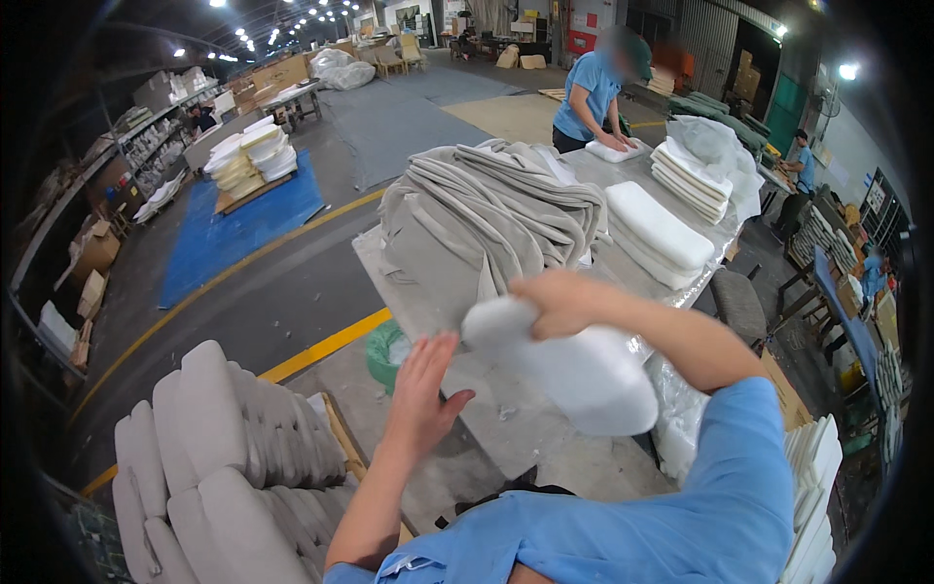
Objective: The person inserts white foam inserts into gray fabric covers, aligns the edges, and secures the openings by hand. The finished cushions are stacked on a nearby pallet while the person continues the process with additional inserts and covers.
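A white, oblong, foam-like pad (595,382) is pinched by the right hand (555,300), slanted lengthwise bodyward-right from its fingers, the left hand (420,397) nearby, thumb spread.

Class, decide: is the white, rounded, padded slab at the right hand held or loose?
Held: the right hand, slightly blurred, curls over the slab at its upper edge.

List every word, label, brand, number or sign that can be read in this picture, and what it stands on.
No text can be read.
White pad in the right hand: no lettering visible.
Red square sign at the back: too small to read.
Pale marking on the blue shirt: too small to read.
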`<state>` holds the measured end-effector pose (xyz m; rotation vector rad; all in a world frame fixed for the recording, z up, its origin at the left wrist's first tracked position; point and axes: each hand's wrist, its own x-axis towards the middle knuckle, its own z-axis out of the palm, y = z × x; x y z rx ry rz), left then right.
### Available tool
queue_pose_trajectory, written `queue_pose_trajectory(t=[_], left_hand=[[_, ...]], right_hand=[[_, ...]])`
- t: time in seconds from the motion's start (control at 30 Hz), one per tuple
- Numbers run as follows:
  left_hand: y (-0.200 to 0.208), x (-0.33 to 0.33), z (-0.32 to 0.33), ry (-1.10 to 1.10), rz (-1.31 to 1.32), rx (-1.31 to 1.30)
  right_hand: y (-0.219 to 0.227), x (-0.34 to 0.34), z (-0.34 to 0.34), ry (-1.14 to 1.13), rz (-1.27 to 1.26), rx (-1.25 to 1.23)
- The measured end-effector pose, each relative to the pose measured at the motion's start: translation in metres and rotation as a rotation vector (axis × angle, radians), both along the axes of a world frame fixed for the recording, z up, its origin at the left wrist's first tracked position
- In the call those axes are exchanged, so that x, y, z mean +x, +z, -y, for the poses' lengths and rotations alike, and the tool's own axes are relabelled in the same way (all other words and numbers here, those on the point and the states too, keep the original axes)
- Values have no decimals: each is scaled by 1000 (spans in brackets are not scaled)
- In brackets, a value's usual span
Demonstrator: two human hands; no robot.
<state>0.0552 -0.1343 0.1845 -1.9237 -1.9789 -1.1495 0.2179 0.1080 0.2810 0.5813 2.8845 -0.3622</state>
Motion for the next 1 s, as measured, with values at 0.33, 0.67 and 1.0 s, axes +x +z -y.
queue_pose_trajectory(t=[0.33,0.67,1.0], left_hand=[[-186,-44,44,113,897,-507],[-215,-36,43,155,996,-358],[-192,13,16,291,994,-330]], right_hand=[[-131,-2,40,230,-156,-523],[-186,149,21,-183,-126,-262],[-142,159,-39,-84,-195,-204]])
